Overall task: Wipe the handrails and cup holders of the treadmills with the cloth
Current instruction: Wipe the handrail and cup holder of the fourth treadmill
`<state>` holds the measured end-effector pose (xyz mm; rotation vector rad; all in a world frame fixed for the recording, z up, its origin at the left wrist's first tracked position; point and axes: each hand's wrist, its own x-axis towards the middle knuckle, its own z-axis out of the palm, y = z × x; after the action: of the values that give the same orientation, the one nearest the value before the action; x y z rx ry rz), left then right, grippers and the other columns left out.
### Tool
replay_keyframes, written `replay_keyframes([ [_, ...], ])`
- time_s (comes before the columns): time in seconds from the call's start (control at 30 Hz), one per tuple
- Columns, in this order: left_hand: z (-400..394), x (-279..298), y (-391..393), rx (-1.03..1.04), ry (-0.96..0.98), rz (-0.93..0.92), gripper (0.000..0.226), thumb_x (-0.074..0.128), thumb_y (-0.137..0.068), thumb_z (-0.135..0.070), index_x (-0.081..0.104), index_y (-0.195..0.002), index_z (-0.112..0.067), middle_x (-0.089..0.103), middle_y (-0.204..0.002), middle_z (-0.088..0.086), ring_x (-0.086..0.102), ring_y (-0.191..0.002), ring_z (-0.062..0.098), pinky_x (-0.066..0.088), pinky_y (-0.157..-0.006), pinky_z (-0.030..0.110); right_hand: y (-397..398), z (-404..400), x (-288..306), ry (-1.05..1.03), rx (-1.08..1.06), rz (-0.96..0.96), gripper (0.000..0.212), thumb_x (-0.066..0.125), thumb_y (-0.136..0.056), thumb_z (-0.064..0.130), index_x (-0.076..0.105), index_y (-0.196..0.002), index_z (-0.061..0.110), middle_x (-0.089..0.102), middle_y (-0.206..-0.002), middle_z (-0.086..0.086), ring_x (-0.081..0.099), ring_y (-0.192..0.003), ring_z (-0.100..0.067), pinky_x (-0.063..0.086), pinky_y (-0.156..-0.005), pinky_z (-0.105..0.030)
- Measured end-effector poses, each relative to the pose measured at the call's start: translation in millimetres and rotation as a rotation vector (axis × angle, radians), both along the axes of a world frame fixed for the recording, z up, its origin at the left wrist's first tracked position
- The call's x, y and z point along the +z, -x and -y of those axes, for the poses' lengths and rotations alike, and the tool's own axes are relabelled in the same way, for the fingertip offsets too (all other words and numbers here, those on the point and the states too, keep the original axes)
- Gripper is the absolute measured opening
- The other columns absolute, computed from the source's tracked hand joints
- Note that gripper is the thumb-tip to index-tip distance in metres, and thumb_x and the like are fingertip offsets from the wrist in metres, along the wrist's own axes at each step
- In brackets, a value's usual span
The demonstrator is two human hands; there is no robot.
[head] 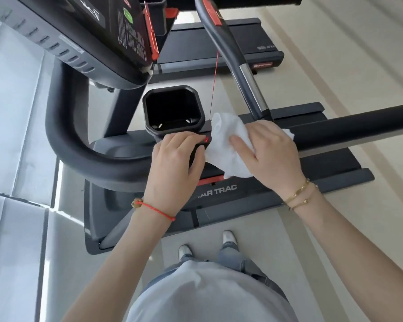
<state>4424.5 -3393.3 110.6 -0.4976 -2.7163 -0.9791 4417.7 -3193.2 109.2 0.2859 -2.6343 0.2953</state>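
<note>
A pale tiled floor runs under two treadmills, the near one carrying the work and a second lying beyond it at the top of the view.

On the left, the thick curved handrail bends round from the console; it is padded, fixed and matte, so it should take firm rubbing without slipping. Just right of it sits the cup holder, a deep, rigid black pocket with rounded corners; a judgement: its inner walls need the cloth pushed down inside, since flat strokes would only reach the rim.

The left hand rests at the near edge of the cup holder, fingers curled over a small dark part with a red clip; what exactly it grips is hard to tell. A thin red cord runs up from that clip.

The cloth lies between the hands, on the bar just right of the cup holder. It is white, soft, light and crumpled; bunching it in the palm is probably the best hold. The right hand holds it, fingers spread and bent over the folds, pressing it to the straight handrail.

Counted: two treadmills, two handrails in use here plus one slanted grip bar, two cup holders (the second by the console), one cloth, two hands.
</note>
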Motion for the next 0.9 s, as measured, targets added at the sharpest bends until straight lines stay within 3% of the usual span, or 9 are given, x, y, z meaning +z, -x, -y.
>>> replay_keyframes([
  [0.07,-10,-2,0,0.029,0.025,0.009,0.016,0.052,-0.097,-0.015,0.067,-0.101,-0.013,0.066,-0.105,-0.003,0.057,-0.101,0.021,0.043,-0.095,0.042,2,4,-8,-0.016,0.015,-0.07,0.043,0.04,-0.1,0.041,0.066,-0.084,0.01,0.069,-0.084,-0.003,0.061,-0.087,-0.022,0.044,-0.086,-0.029],
  [0.13,-22,-4,0,0.065,0.026,-0.01,0.018,0.052,-0.095,-0.01,0.05,-0.079,-0.017,0.054,-0.084,-0.006,0.05,-0.083,0.02,0.043,-0.086,0.041,2,5,-18,-0.034,0.105,-0.105,0.043,0.04,-0.101,0.039,0.068,-0.097,0.007,0.07,-0.096,-0.004,0.062,-0.095,-0.022,0.044,-0.098,-0.033],
  [0.2,-33,-4,0,0.091,0.037,-0.038,0.024,0.053,-0.094,-0.009,0.041,-0.076,-0.02,0.048,-0.079,-0.009,0.048,-0.079,0.019,0.041,-0.083,0.037,5,-7,-22,-0.037,0.182,-0.133,0.042,0.043,-0.1,0.039,0.069,-0.103,0.006,0.07,-0.103,-0.004,0.062,-0.1,-0.022,0.042,-0.103,-0.033],
  [0.3,-51,-8,-1,0.143,0.105,-0.059,0.015,0.052,-0.097,-0.017,0.067,-0.094,-0.016,0.067,-0.095,-0.006,0.059,-0.092,0.02,0.037,-0.092,0.036,11,-43,-23,-0.042,0.184,-0.183,0.041,0.046,-0.099,0.039,0.07,-0.099,0.007,0.071,-0.1,-0.004,0.063,-0.098,-0.022,0.046,-0.095,-0.031],
  [0.4,-79,-7,0,0.179,0.115,-0.072,0.022,0.052,-0.098,-0.021,0.071,-0.109,-0.017,0.071,-0.104,-0.005,0.062,-0.099,0.02,0.036,-0.098,0.04,16,-89,-24,-0.035,0.138,-0.206,0.039,0.045,-0.099,0.037,0.07,-0.092,0.007,0.072,-0.092,-0.003,0.064,-0.092,-0.022,0.047,-0.089,-0.03],
  [0.73,-199,-14,11,0.173,0.129,-0.098,0.022,0.052,-0.098,-0.02,0.071,-0.109,-0.016,0.071,-0.102,-0.005,0.064,-0.096,0.021,0.037,-0.098,0.039,33,-208,-33,-0.003,0.087,-0.324,0.04,0.046,-0.097,0.032,0.061,-0.068,0.01,0.064,-0.065,-0.002,0.06,-0.067,-0.022,0.042,-0.069,-0.026],
  [0.9,-250,-15,15,0.21,0.127,-0.116,0.022,0.052,-0.097,-0.016,0.072,-0.107,-0.016,0.072,-0.097,-0.005,0.064,-0.091,0.021,0.035,-0.095,0.036,40,-251,-35,0.01,0.103,-0.361,0.04,0.048,-0.096,0.032,0.062,-0.066,0.01,0.063,-0.064,-0.002,0.06,-0.065,-0.022,0.042,-0.066,-0.027],
])
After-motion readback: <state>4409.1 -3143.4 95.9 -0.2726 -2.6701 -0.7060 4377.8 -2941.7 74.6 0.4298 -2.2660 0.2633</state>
